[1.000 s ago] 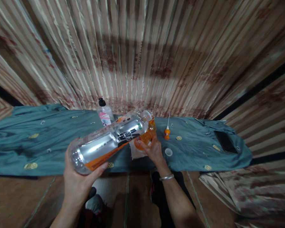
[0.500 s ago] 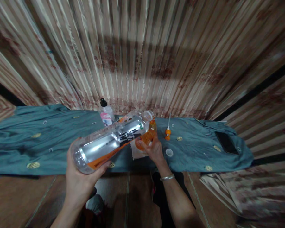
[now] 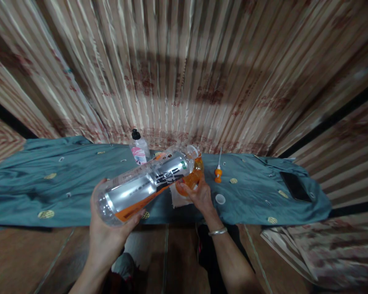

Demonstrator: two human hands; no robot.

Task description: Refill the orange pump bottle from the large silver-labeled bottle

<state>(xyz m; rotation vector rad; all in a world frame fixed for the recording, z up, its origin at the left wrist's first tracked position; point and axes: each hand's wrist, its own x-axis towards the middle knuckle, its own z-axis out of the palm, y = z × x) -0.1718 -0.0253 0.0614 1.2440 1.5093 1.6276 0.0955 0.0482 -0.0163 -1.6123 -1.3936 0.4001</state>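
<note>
The left hand (image 3: 110,228) holds the large clear bottle (image 3: 145,185) by its base, thumb along the near side and fingers wrapped around, partly hidden. The bottle is tilted, its neck up to the right at the top of the orange bottle (image 3: 194,176); whether they touch is unclear. The right hand (image 3: 202,196) clasps the orange bottle above a pale cloth (image 3: 178,199), thumb pressed against its near side, other fingers mostly hidden.

A pour seems under way, though no stream shows and the amount left cannot be told. The clear bottle looks uncapped; an orange pump top (image 3: 218,175) and a white cap (image 3: 220,199) sit off to the right, both unfitted.

The clear bottle's silver-and-orange label carries large dark Chinese-looking characters, too blurred to read surely. At far left, the pump bottle (image 3: 139,152) has a pink-and-white label, illegible. No brand is readable.
</note>
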